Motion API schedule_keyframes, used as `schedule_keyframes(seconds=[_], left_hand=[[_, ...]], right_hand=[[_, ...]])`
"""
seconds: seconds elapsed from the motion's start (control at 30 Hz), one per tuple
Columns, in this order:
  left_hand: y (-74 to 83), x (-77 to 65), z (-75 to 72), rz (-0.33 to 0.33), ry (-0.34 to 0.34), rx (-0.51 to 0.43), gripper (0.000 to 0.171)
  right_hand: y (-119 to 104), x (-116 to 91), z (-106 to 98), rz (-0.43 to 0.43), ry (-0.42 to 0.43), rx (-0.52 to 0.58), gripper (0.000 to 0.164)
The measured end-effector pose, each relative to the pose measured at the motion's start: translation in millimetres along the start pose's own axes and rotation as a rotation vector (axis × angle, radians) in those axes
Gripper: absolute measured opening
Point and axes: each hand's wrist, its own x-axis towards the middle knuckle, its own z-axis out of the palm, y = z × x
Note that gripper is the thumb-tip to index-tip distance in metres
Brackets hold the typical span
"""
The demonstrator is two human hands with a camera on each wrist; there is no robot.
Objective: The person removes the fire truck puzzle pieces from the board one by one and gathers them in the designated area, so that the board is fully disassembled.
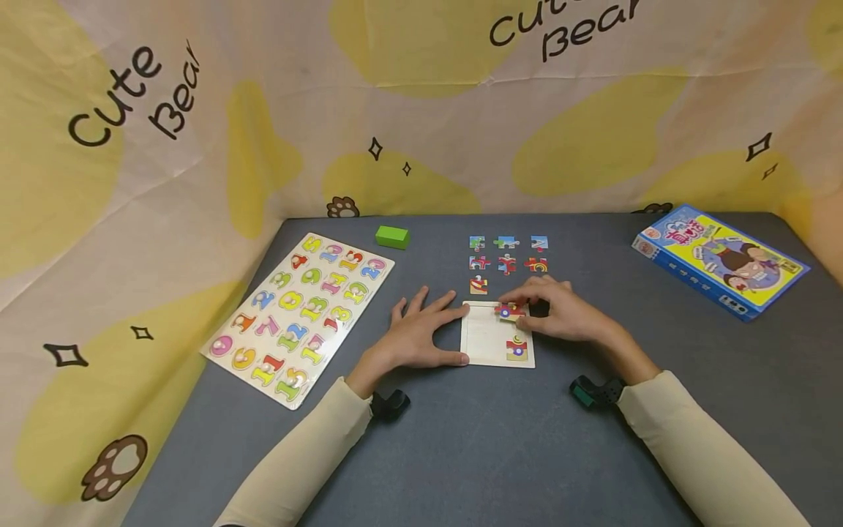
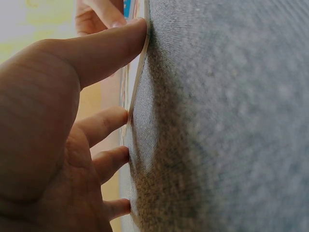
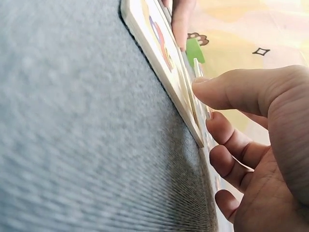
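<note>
A white square puzzle tray (image 1: 484,340) lies on the grey table. My left hand (image 1: 416,333), fingers spread, touches its left edge with the thumb and index fingertips. In the left wrist view the thumb (image 2: 111,50) rests against the tray's rim. Between thumb and index finger my right hand (image 1: 560,311) pinches a jigsaw piece (image 1: 507,312) over the tray's upper right part. The piece looks tilted and raised in the right wrist view, its face mostly hidden. Another jigsaw piece (image 1: 516,349) lies in the tray's lower right corner.
Several loose jigsaw pieces (image 1: 506,263) lie in rows beyond the tray. A number board (image 1: 295,311) is at the left, with a green block (image 1: 392,237) behind it. A blue and yellow box (image 1: 721,260) sits at the back right. Printed cloth (image 1: 435,117) hangs behind the table.
</note>
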Motion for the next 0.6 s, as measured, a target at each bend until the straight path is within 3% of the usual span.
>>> schedule_keyframes(seconds=[0.33,0.6], left_hand=[[-0.2,1.4,1.2,-0.013,-0.007,0.003,0.085],[-0.3,0.0,1.1,-0.005,0.005,0.002,0.085]], right_hand=[[6,11,-10,0.025,0.005,0.007,0.040],[11,25,-14,0.025,-0.002,-0.047,0.040]])
